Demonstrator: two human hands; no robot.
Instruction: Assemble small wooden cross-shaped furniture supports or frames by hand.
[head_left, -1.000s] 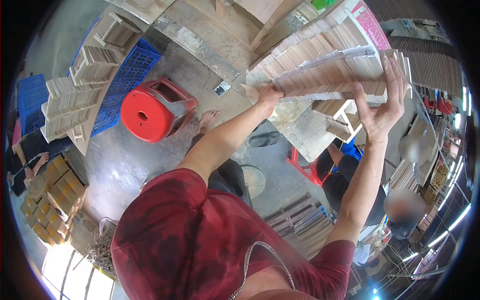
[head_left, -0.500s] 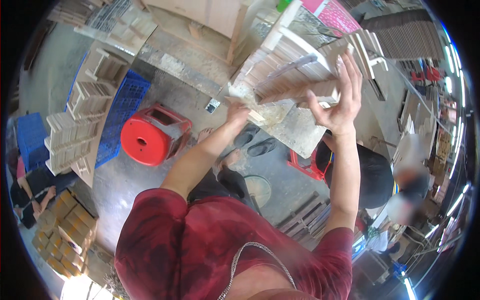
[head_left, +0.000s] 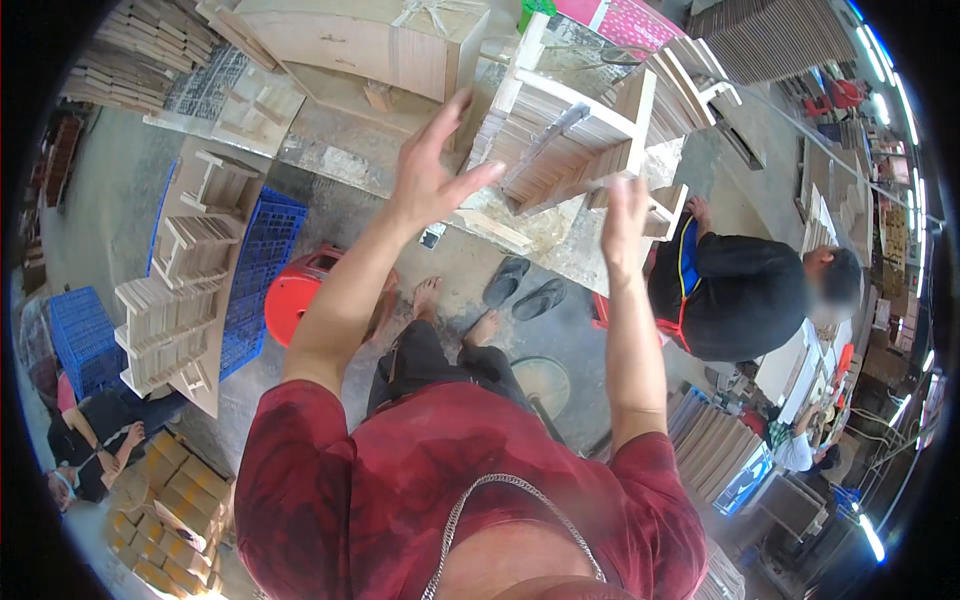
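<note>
A row of stacked pale wooden frames stands on the worktable in front of me. My left hand is raised at the row's left side, thumb and fingers spread, holding nothing. My right hand is upright by the near right corner of the row, fingers stretched out. Whether its fingertips touch the wood I cannot tell. On the table's near edge, between my hands, lies a flat wooden strip. More wooden frames lean at the row's far right.
A red stool stands left of my legs. Further left, a board carries frame stacks beside blue crates. A person in black sits close on the right. Black slippers lie on the floor under the table's edge. A wooden cabinet stands ahead.
My left hand has left the wooden piece at the table's near edge and risen up and left. My right hand has moved down and left from the row's right end.
</note>
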